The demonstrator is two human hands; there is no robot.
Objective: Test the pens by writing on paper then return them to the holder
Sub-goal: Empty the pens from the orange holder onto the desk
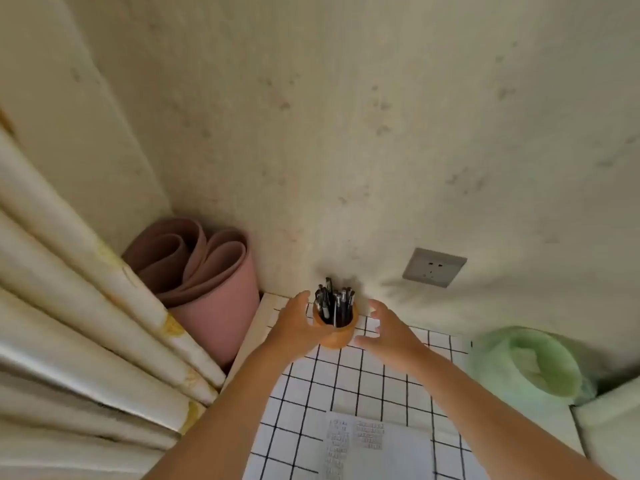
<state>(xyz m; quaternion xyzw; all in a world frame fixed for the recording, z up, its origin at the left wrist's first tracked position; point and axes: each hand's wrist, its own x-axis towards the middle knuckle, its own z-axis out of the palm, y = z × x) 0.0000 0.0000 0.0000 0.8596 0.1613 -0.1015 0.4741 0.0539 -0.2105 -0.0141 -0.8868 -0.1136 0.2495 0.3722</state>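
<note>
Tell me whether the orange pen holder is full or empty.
Full: a dense bunch of pens stands in the pen holder, their tops sticking out above its rim.

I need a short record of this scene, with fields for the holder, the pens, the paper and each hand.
holder: orange, upright on the checked table, near the wall
pens: dark, standing in the holder
paper: near edge, with writing on it
left hand: against the holder's left side, grip unclear
right hand: open, just right of the holder
</note>
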